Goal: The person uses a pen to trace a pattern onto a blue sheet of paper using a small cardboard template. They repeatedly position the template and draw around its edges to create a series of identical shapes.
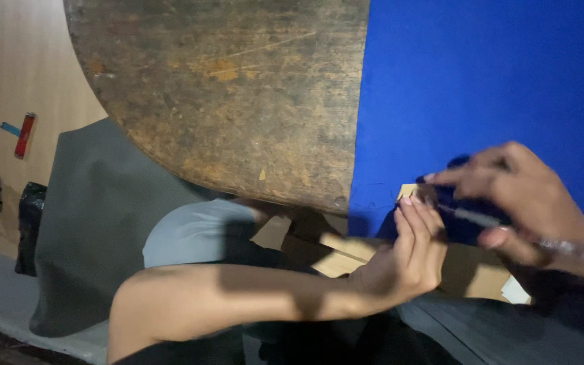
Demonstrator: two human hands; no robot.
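Head view | left hand (410, 260) on blue sheet (481, 94) | right hand (518, 196) perhaps gripping pen (471, 216)

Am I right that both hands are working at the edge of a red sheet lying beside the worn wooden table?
Not quite: the sheet is blue, not red. The head view shows the left hand and right hand at its lower edge, beside the worn wooden table.

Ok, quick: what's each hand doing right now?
Left hand: fingers curled, pressing the blue fabric edge.
Right hand: closed on a thin pen-like tool.
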